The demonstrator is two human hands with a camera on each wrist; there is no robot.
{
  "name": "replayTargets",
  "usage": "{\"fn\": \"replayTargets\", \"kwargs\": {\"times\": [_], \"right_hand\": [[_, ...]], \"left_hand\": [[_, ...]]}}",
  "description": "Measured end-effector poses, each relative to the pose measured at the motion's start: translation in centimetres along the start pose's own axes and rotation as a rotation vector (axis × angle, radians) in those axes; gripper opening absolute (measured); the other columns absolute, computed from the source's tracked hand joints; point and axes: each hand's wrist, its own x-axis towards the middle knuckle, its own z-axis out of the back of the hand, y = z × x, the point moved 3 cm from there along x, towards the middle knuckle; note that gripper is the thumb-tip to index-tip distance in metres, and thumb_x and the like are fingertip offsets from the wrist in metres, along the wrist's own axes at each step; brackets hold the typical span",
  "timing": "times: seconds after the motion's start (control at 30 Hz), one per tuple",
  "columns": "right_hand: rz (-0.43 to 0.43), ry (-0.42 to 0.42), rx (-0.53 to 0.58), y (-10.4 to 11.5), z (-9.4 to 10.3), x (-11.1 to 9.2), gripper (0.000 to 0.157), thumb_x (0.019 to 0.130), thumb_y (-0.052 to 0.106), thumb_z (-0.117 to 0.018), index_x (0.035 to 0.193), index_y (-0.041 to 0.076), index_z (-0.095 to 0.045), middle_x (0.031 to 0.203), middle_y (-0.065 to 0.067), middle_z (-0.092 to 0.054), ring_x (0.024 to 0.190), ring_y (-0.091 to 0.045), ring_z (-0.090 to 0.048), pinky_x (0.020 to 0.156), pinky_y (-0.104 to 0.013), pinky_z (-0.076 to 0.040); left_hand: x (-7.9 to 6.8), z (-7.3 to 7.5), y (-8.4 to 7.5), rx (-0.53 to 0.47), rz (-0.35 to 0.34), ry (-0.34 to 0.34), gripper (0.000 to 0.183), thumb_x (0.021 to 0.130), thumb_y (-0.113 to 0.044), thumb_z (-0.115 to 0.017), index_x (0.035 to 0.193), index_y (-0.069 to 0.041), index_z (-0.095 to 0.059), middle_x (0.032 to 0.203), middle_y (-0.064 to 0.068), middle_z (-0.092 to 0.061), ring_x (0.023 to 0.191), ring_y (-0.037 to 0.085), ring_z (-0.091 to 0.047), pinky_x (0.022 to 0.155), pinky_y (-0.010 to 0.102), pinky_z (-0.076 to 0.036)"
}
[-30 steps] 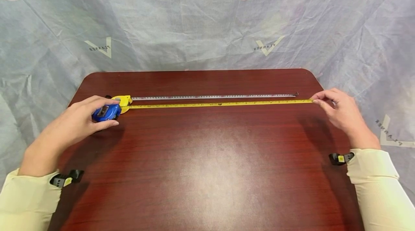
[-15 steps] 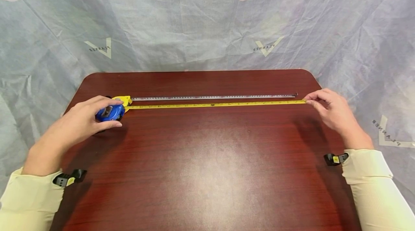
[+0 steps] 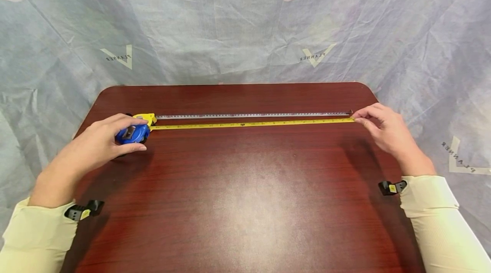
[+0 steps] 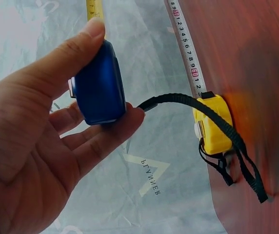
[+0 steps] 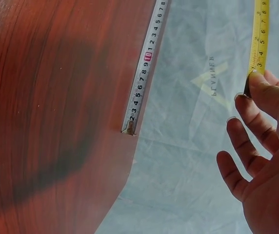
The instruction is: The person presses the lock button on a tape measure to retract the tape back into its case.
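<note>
Here the left hand (image 3: 96, 143) grips the blue tape measure (image 3: 132, 133) near the worktop's (image 3: 245, 196) far left corner, while the right hand (image 3: 387, 130) pinches its yellow blade (image 3: 249, 124) tip near the far right corner, apparently keeping it taut beside the white tape (image 3: 253, 115) for comparison.

table (image 3: 245, 205): glossy red-brown wood grain (sheen mid-top) | backdrop sheet (image 3: 238, 26): matt creased cloth | blue tape case (image 4: 99, 87): smooth plastic
</note>
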Motion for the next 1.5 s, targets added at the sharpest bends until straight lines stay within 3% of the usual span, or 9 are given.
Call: {"fn": "replayTargets", "kwargs": {"times": [0.13,0.3,0.8,1.17,1.5], "right_hand": [[0.026,-0.005,0.008,0.4,-0.2,0.1,0.022,0.084,-0.009,-0.08,0.095,0.01,-0.077,0.094,-0.003,-0.069,0.091,-0.002,-0.054,0.083,-0.013,-0.033],[0.044,-0.008,0.001,0.6,-0.4,0.2,0.023,0.083,-0.01,-0.08,0.095,0.009,-0.076,0.095,-0.003,-0.069,0.091,-0.007,-0.055,0.083,-0.014,-0.033],[0.05,-0.008,0.007,0.8,-0.7,0.1,0.024,0.084,-0.012,-0.078,0.097,0.009,-0.077,0.094,-0.004,-0.068,0.09,-0.006,-0.055,0.082,-0.015,-0.034],[0.067,0.015,0.013,1.6,-1.6,-0.1,0.025,0.084,-0.013,-0.077,0.097,0.008,-0.076,0.095,-0.004,-0.068,0.094,-0.016,-0.057,0.084,-0.02,-0.036],[0.077,0.024,0.019,2.4,-2.1,0.2,0.022,0.086,-0.011,-0.077,0.098,0.007,-0.076,0.094,-0.003,-0.068,0.094,-0.018,-0.057,0.08,-0.03,-0.039]], "left_hand": [[0.1,-0.1,-0.1,-0.007,0.019,0.006,0.063,0.075,-0.02,-0.095,0.131,-0.015,-0.067,0.118,0.007,-0.065,0.094,0.025,-0.065,0.075,0.048,-0.055],[0.0,-0.2,0.0,-0.01,-0.02,0.007,0.065,0.074,-0.021,-0.095,0.132,-0.014,-0.066,0.118,0.008,-0.065,0.093,0.025,-0.065,0.072,0.046,-0.056],[-0.3,-0.3,0.2,-0.051,-0.017,0.064,0.068,0.076,-0.014,-0.093,0.137,-0.012,-0.062,0.123,0.013,-0.061,0.091,0.025,-0.065,0.062,0.031,-0.056],[-0.1,-0.8,-0.4,-0.061,-0.076,0.041,0.067,0.076,-0.014,-0.094,0.136,-0.014,-0.064,0.124,0.009,-0.061,0.093,0.022,-0.064,0.066,0.032,-0.057],[0.8,-1.3,-1.1,-0.077,-0.053,0.086,0.064,0.08,-0.019,-0.092,0.137,-0.012,-0.064,0.128,0.01,-0.06,0.102,0.026,-0.063,0.071,0.04,-0.058]]}}
